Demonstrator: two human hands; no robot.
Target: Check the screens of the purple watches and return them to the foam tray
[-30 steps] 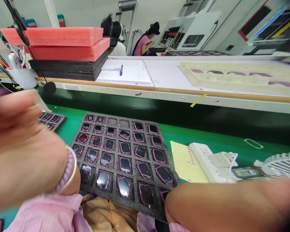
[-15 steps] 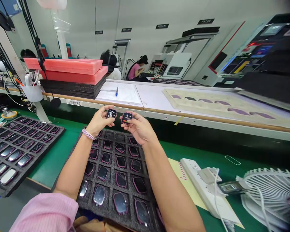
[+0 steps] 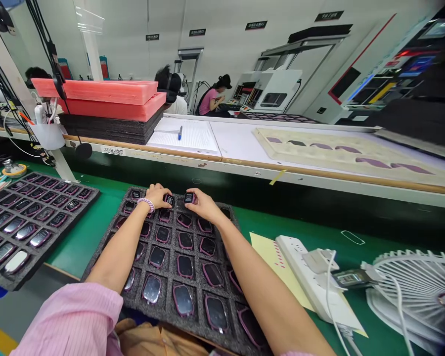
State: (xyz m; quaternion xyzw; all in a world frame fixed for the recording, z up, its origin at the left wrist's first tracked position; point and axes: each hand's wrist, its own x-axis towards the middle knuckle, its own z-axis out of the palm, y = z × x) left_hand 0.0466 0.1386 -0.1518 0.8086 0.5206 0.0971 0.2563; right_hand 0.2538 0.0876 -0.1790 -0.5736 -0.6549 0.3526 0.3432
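Observation:
Between the fingers of my left hand point(image 3: 157, 196) is a small square smartwatch point(image 3: 169, 200) with a lit screen showing lines of text. My right hand point(image 3: 203, 204) pinches a second smartwatch point(image 3: 189, 198), its screen also lit. Both hands are at the far rows of a dark grey foam tray point(image 3: 172, 316), low over its pockets. Dark-screened watches with purple-pink frames, such as this one point(image 3: 185, 266), fill many pockets nearer me. My forearms cover parts of the tray's left and right sides.
A second foam tray point(image 3: 61, 236) of watches lies at left. On the right are a power strip point(image 3: 304, 272), a yellow sheet point(image 3: 263, 247) and a white fan point(image 3: 415, 296). Behind runs a raised shelf point(image 3: 241, 165) with red foam trays point(image 3: 107, 106). Two people sit beyond.
Both hands have come down from above the tray to its far pockets, each still with a watch. They have moved slightly apart, and the camera view has shifted a little.

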